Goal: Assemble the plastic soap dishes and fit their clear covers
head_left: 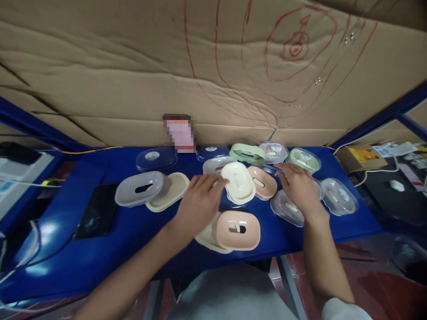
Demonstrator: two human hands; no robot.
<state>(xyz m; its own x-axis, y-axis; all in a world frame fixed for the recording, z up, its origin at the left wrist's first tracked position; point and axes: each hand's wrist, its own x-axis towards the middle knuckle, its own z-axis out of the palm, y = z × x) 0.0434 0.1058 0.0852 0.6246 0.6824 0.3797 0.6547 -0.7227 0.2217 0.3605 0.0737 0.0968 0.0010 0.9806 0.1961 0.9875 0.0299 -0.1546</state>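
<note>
My left hand (202,200) pinches the rim of a cream oval tray (238,182), held above the middle of the table. My right hand (300,189) is curled at the edge of a clear plastic cover (269,169); its fingertips are partly hidden. Between my hands lies a peach soap-dish-like piece (262,183) with a slot. Closer to me, another peach oval piece (238,242) with a slot rests partly on a cream tray (208,235). Under my right wrist sits a grey piece (288,209) with a clear cover.
On the left, a grey slotted piece (133,191) leans on a cream tray (171,191), near a dark tablet (96,211). Green pieces (247,153) and covered dishes (340,195) line the back and right. A phone (180,133) leans against the cardboard wall (133,80).
</note>
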